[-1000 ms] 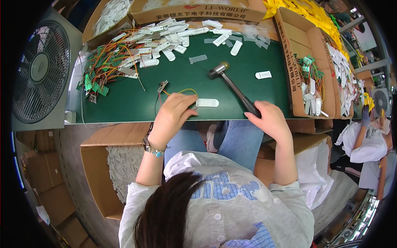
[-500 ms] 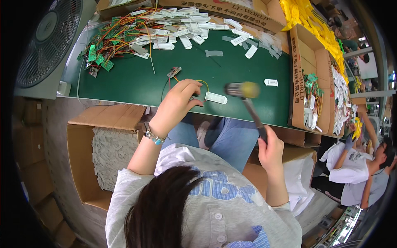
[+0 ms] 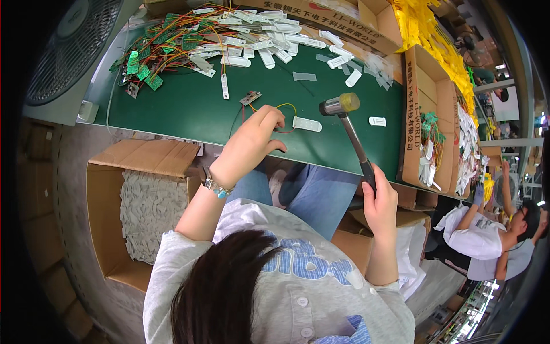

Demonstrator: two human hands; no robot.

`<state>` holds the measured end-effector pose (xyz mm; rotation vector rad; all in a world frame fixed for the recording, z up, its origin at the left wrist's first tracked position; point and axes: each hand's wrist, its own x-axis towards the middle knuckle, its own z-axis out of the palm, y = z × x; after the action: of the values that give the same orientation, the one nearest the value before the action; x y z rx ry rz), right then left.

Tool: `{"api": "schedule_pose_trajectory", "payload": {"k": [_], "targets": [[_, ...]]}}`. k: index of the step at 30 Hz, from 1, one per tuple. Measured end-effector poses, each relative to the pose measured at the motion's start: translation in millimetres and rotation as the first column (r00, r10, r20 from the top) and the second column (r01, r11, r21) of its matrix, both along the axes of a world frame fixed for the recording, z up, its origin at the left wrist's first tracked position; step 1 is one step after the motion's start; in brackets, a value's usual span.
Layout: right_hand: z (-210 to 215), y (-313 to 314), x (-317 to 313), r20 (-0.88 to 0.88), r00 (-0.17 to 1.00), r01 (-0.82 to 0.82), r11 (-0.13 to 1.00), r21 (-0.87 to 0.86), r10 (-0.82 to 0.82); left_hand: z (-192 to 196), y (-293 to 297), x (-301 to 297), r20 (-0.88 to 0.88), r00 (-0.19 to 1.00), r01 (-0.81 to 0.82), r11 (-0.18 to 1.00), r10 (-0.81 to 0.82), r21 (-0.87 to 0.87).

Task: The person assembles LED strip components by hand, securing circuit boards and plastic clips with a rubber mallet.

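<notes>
My right hand [image 3: 380, 200] is wrapped round the dark handle of a mallet [image 3: 356, 141] with a steel head and a yellowish face. The head is raised over the green table, to the right of a white plastic strip [image 3: 307, 124]. Left of that strip hovers my left hand [image 3: 255, 136], its thumb and curled fingers apart and nothing visible between them. Thin red and yellow wires run past its fingertips, linking the strip with a small circuit board [image 3: 250, 98] just beyond the hand. Some of the wire is hidden under the fingers.
A tangled heap of green boards [image 3: 153, 80], wires and white strips [image 3: 266, 57] spreads along the back left. Another white piece [image 3: 377, 121] lies at right, near a cardboard box [image 3: 409, 163] of wired parts. A fan [image 3: 71, 54] stands left; a box of pale pieces [image 3: 153, 215] sits below.
The mallet, blurred before, now shows sharp, with its head slightly higher and farther from me. My left hand stays beside the strip, the thumb a little farther from the fingers.
</notes>
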<state>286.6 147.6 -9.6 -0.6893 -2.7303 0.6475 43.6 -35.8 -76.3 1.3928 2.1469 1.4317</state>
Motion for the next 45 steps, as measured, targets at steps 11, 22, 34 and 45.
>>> {"api": "schedule_pose_trajectory", "payload": {"k": [11, 22, 34, 45], "targets": [[-22.6, 30.8, -46.4, 0.145, 0.989, -0.023, 0.979, 0.204, -0.007, -5.5, 16.1, 5.6, -0.332, 0.939, -0.08, 0.996, 0.088, 0.04], [-52.0, -23.9, -119.9, -0.356, 0.908, -0.28, 0.951, -0.127, 0.22, 11.0, 15.4, 12.5, -0.266, 0.95, -0.14, 0.985, 0.163, 0.101], [-19.7, -18.6, -106.5, -0.473, 0.871, -0.192, 0.978, -0.078, 0.133, 46.4, 19.6, 30.8, -0.299, 0.936, -0.084, 0.942, 0.187, 0.326], [115.2, 121.8, -24.5, -0.681, 0.699, 0.592, 0.711, 0.38, -0.218, 12.1, 2.7, 15.2, -0.245, 0.896, -0.32, 0.921, 0.371, 0.222]]}}
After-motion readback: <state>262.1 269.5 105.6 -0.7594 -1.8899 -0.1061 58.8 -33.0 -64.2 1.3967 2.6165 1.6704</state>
